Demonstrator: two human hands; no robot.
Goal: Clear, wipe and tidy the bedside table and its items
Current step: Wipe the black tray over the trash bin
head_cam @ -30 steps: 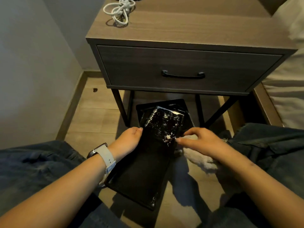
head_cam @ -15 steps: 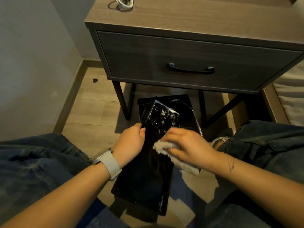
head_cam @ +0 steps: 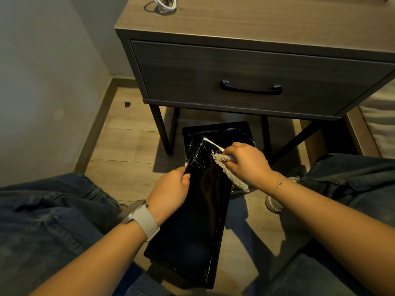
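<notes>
Two hands work a long black rectangular tray (head_cam: 192, 221) at frame centre.
Left hand (head_cam: 171, 193) grips its edge; right hand (head_cam: 245, 163) clutches a crumpled grey cloth (head_cam: 230, 170) against crumbs.

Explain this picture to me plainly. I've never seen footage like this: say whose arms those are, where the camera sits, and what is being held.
There is no machine here. A person wears a camera on the head, looking down at their own two hands. The left hand, with a watch on its wrist, grips the edge of a black tray tilted over a black bin on the floor. The right hand holds a pale cloth against the tray's far end, where white crumbs lie. Behind stands the bedside table, its drawer closed, a white cable coiled on top. The blue at both sides is the person's jeans.
</notes>
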